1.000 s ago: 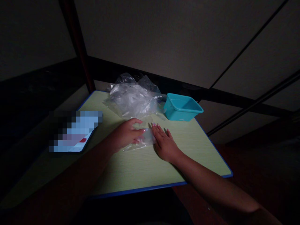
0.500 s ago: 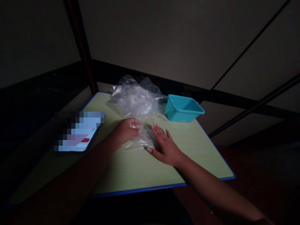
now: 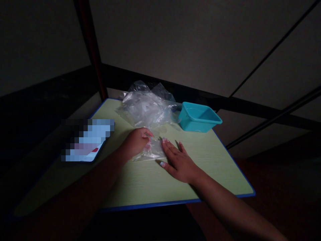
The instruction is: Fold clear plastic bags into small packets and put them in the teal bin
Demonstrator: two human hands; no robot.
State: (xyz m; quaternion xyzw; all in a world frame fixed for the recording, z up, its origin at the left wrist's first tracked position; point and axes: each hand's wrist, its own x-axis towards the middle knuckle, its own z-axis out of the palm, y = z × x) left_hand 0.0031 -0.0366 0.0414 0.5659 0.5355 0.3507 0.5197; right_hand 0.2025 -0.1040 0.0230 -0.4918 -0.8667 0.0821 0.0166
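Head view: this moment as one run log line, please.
left hand: curled at left side of clear bag; right hand: spread at right side; plastic heap: behind bag; blue tub: right of heap; phone: left of hands

No text, label, brand or number readable. Phone (image 3: 93, 156), left side of counter (image 3: 140, 187): lit screen mostly under blocky blur, red patch (image 3: 95, 150) towards near end, lettering cannot be told. Small clear bag (image 3: 157, 152) mid-counter, heap of clear bags (image 3: 144, 107) at far side, blue tub (image 3: 197, 125) far right: no legible print.
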